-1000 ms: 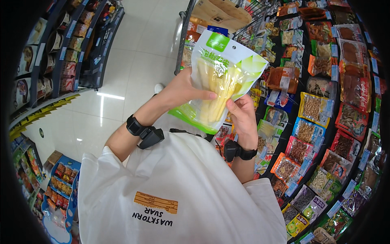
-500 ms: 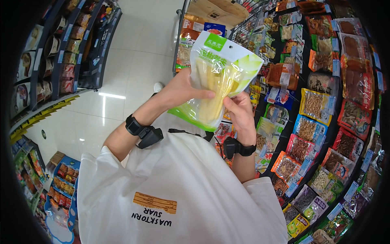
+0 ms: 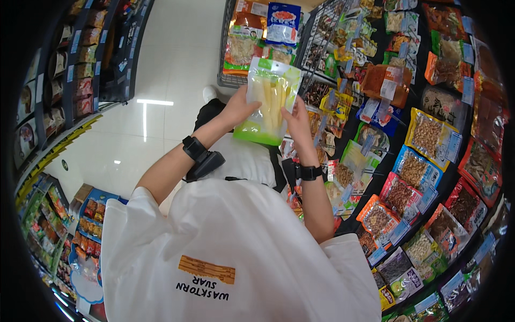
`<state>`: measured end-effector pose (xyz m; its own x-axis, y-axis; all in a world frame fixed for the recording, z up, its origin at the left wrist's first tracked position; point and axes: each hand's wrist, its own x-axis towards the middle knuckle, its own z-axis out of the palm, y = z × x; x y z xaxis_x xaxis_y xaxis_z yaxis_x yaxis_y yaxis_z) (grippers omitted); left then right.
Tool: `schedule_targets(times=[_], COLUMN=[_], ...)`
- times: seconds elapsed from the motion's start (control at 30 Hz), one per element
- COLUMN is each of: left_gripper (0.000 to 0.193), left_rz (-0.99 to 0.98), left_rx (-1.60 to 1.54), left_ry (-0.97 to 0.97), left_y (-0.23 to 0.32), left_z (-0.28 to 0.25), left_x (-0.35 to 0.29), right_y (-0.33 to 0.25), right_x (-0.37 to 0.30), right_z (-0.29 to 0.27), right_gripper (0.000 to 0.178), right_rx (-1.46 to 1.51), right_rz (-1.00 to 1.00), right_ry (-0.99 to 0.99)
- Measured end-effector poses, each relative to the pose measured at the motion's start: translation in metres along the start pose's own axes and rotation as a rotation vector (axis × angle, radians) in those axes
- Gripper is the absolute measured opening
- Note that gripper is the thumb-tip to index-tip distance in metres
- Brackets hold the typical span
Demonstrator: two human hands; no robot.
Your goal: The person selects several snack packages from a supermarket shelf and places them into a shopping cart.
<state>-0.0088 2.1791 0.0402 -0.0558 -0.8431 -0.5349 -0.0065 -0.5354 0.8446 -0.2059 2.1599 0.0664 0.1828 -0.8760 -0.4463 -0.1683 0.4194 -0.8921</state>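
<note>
Between my hands is a clear plastic food pouch (image 3: 272,102) with white and green edges, showing long pale-yellow strips inside. My left hand (image 3: 239,110) grips its left side, thumb pressed on the front. On the right edge, my right hand (image 3: 298,124) pinches the pouch between thumb and fingers; the fingers behind it are hidden. Just beyond the pouch, a shopping cart (image 3: 233,80) carries several packaged foods, among them a blue packet (image 3: 282,23) and a reddish-brown packet (image 3: 248,22).
Racks of hanging food packets, such as a yellow bag of nuts (image 3: 427,138), line the right side close to my right arm. Dark shelves (image 3: 110,53) stand at the left, with a blue display stand (image 3: 88,225) lower down. Pale tiled floor (image 3: 166,70) runs between.
Both hands have moved the pouch away from my body and lower, toward the cart, and it now hangs more upright. More of the cart's contents shows. Both hands keep their hold.
</note>
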Motion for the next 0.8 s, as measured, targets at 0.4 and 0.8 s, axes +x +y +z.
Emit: schedule_targets(times=[0.4,0.8], left_gripper=[0.052,0.053], left_rz=[0.626,-0.034], left_rx=[0.340,1.133], left_ry=[0.521,0.005], left_y=[0.109,-0.068], left_z=[0.061,-0.005], left_x=[0.064,0.089], right_y=[-0.101,0.059], right_x=[0.070,0.112], right_z=[-0.034,-0.074], right_gripper=[0.048,0.036], right_rx=[-0.703,-1.073], right_rz=[-0.592,0.016], right_ry=[0.323,-0.307])
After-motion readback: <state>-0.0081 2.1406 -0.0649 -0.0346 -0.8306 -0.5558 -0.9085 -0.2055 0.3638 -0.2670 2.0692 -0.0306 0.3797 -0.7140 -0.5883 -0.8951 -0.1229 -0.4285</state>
